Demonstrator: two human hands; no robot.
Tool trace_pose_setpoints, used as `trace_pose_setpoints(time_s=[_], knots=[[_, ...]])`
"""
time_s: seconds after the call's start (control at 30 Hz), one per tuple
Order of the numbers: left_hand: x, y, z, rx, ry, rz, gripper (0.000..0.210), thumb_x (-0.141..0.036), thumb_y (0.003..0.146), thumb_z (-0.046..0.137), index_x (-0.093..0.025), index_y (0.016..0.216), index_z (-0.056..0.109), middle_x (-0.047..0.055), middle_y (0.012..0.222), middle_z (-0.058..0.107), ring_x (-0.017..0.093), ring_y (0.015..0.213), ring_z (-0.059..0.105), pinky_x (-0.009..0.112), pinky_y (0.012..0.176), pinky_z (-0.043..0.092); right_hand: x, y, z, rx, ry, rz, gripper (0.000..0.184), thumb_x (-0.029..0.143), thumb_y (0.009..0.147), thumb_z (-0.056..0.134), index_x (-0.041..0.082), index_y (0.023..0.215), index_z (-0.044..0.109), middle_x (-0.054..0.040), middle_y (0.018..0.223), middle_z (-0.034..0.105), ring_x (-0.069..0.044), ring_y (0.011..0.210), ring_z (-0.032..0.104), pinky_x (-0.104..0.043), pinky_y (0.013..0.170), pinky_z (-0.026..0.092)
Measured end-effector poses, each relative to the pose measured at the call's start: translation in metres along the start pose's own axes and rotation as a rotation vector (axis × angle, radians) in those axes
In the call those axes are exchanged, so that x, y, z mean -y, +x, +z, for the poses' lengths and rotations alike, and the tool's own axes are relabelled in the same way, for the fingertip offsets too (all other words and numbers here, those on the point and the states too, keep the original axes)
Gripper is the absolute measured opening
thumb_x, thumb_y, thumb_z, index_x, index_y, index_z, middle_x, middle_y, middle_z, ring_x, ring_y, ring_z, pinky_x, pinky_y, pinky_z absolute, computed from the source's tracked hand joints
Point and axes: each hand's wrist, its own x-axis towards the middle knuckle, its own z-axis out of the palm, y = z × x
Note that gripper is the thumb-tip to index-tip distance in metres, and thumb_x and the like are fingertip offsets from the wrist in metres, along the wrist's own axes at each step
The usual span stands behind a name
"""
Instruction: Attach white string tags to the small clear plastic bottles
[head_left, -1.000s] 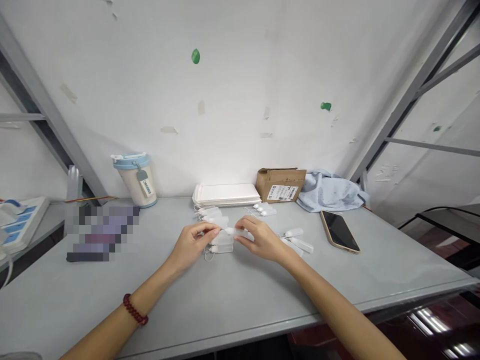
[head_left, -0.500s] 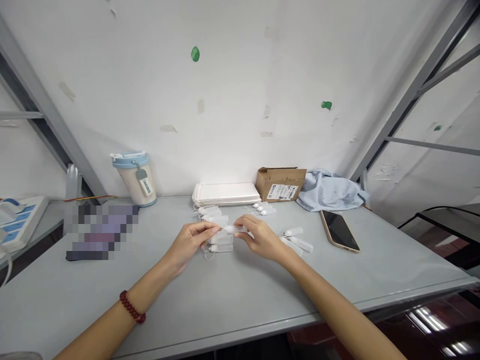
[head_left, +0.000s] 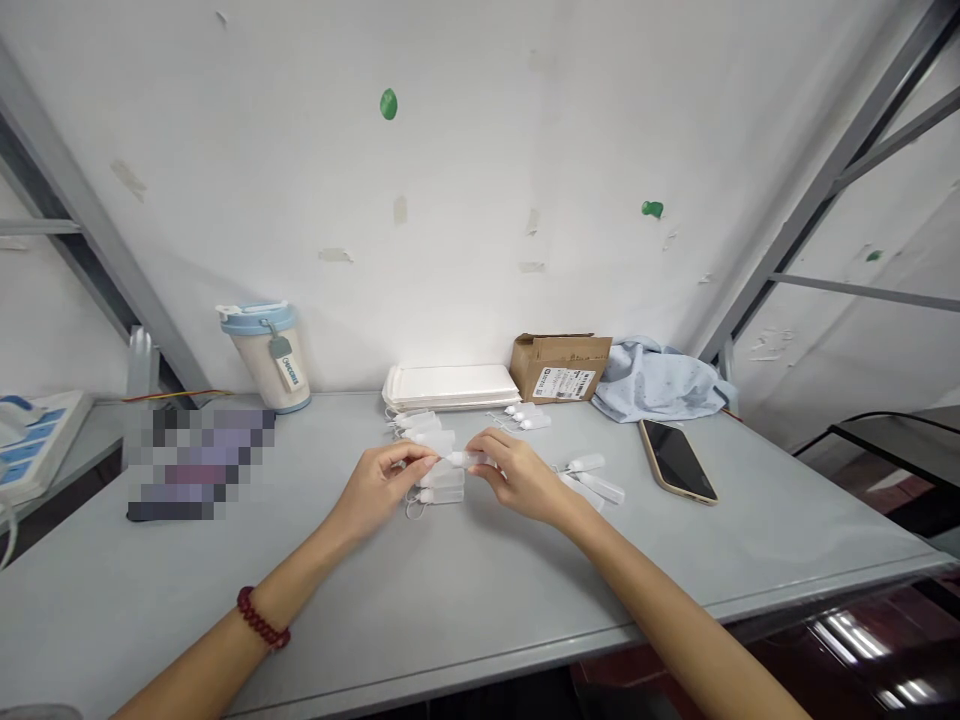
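Note:
My right hand [head_left: 514, 472] grips a small translucent plastic dropper bottle [head_left: 459, 459], its white tip pointing left. At that tip, my left hand [head_left: 386, 488] is closed in a pinch; what lies between its thumb and finger is too small to make out. Right below the hands, a few similar bottles [head_left: 444, 495] with thin string loops lie side by side on the table. Behind my left fingers is another row of bottles [head_left: 416, 424]. Several loose ones [head_left: 602, 487] rest to the right of my right hand, and a small group [head_left: 529, 416] lies farther back.
White flat packs [head_left: 454, 385] are stacked by the wall, beside a cardboard box [head_left: 562, 370] and a crumpled light-blue cloth [head_left: 660, 385]. A phone [head_left: 679, 460] lies at the right. A tumbler [head_left: 266, 360], a blurred-out dark item [head_left: 202, 465] and a power strip [head_left: 41, 440] are at the left.
My left fingertips have shifted very slightly left. Both hands otherwise keep their places around the bottle, and the view has drifted a little.

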Motion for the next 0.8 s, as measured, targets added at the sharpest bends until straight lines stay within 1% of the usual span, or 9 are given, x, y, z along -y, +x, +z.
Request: trace_pose_setpoints(time_s=[0.07, 0.13, 0.27, 0.43, 0.6, 0.8], knots=[[0.001, 0.000, 0.000, -0.005, 0.083, 0.053, 0.024, -0.038, 0.080, 0.054, -0.019, 0.078, 0.069, 0.004, 0.077, 0.061, 0.016, 0.070, 0.051, 0.027, 0.063, 0.040, 0.002, 0.000, 0.000, -0.002, -0.016, 0.003, 0.016, 0.013, 0.087, 0.045, 0.016, 0.101, 0.051, -0.0093, 0.091, 0.059, -0.017, 0.074, 0.055, -0.029, 0.062, 0.045], [0.001, -0.001, 0.001, -0.004, 0.123, 0.066, 0.025, -0.037, 0.081, 0.052, -0.019, 0.077, 0.068, 0.003, 0.075, 0.060, 0.015, 0.068, 0.050, 0.027, 0.062, 0.039, 0.003, 0.000, 0.002, -0.012, -0.034, -0.010, 0.017, 0.013, 0.088, 0.043, 0.015, 0.103, 0.050, -0.0090, 0.086, 0.059, -0.017, 0.072, 0.055, -0.029, 0.062, 0.046], [0.001, -0.001, 0.001, 0.006, 0.106, 0.055, 0.024, -0.037, 0.080, 0.051, -0.019, 0.075, 0.067, 0.003, 0.074, 0.059, 0.015, 0.069, 0.050, 0.026, 0.062, 0.039, 0.003, -0.001, 0.008, -0.029, -0.084, -0.081, 0.019, 0.010, 0.088, 0.038, 0.015, 0.105, 0.047, -0.0096, 0.084, 0.059, -0.018, 0.072, 0.055, -0.029, 0.062, 0.047], [0.001, -0.002, 0.001, 0.007, 0.067, 0.052, 0.024, -0.037, 0.079, 0.052, -0.019, 0.072, 0.066, 0.002, 0.069, 0.056, 0.015, 0.066, 0.049, 0.025, 0.059, 0.040, 0.000, -0.002, 0.017, -0.061, -0.141, -0.129, 0.020, 0.009, 0.088, 0.037, 0.014, 0.106, 0.044, -0.0120, 0.086, 0.059, -0.019, 0.075, 0.057, -0.030, 0.062, 0.048], [0.003, -0.003, 0.002, 0.014, 0.061, 0.047, 0.025, -0.037, 0.080, 0.052, -0.019, 0.072, 0.066, 0.002, 0.070, 0.056, 0.015, 0.066, 0.049, 0.024, 0.056, 0.039, 0.000, -0.003, 0.020, -0.073, -0.162, -0.134, 0.022, 0.007, 0.087, 0.037, 0.015, 0.106, 0.044, -0.0126, 0.087, 0.060, -0.021, 0.078, 0.057, -0.032, 0.063, 0.048], [0.004, -0.001, 0.002, -0.002, 0.071, 0.069, 0.023, -0.036, 0.080, 0.052, -0.019, 0.075, 0.067, 0.002, 0.073, 0.059, 0.015, 0.068, 0.051, 0.026, 0.061, 0.041, 0.003, -0.003, 0.018, -0.095, -0.128, -0.120, 0.020, 0.010, 0.089, 0.037, 0.016, 0.106, 0.044, -0.0109, 0.086, 0.059, -0.020, 0.077, 0.057, -0.031, 0.064, 0.048]])
